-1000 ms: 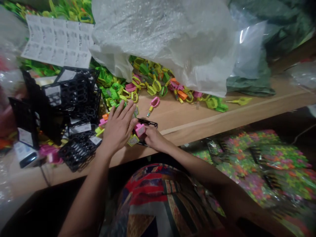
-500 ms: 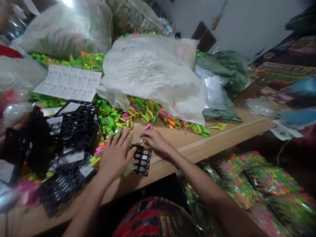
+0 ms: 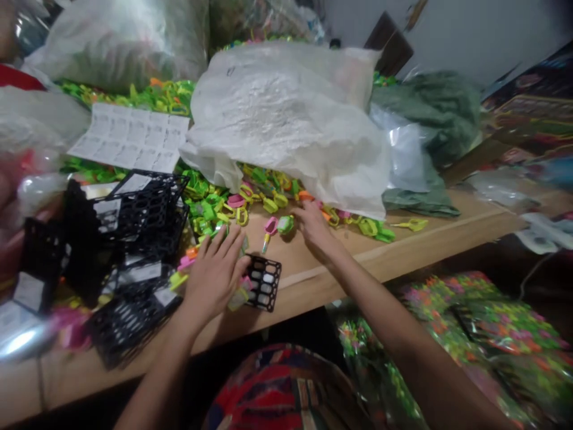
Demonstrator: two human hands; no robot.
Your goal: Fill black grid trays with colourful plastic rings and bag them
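My left hand lies flat with its fingers spread over the left end of a black lattice tray. Small pink and yellow-green plastic pieces show beside its thumb, partly covered by the hand. My right hand reaches to the edge of a heap of colourful small scissors, fingers stretched towards an orange-handled pair. Whether the fingertips touch it I cannot tell. On the bare wood between my hands lie pink-handled scissors with a yellow part, and a green piece.
Several black trays are stacked at the left, under a label sheet. A big white bag covers much of the heap. A green sack stands right of it. Filled clear packs lie below the table edge.
My right hand has moved away from the tray, forward and right to the heap. The pink scissors and green piece now show on the wood. My left hand stays over the tray.
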